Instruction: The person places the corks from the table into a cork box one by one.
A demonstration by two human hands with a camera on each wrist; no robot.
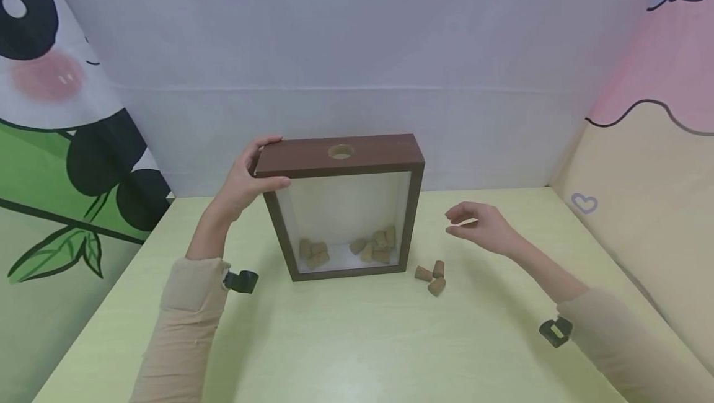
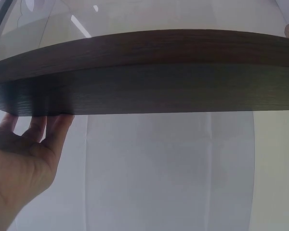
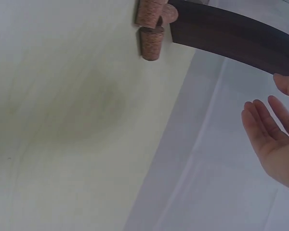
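A dark brown wooden shadow box (image 1: 340, 155) stands upright on the pale green table (image 1: 357, 341), with a round hole (image 1: 341, 152) in its top and several corks (image 1: 368, 247) behind its glass. My left hand (image 1: 253, 173) grips the box's top left corner, thumb on the front and fingers over the top; the left wrist view shows the frame (image 2: 144, 72) above that hand (image 2: 24, 154). My right hand (image 1: 480, 223) hovers empty to the right of the box, fingers relaxed. Three loose corks (image 1: 431, 276) lie on the table below it, near the box's lower right corner (image 3: 151, 24).
A white cloth backdrop (image 1: 357, 68) hangs behind the table. A panda print panel (image 1: 50, 111) closes the left side and a pink and beige panel (image 1: 658, 142) the right. Bare table surface stretches in front of the box.
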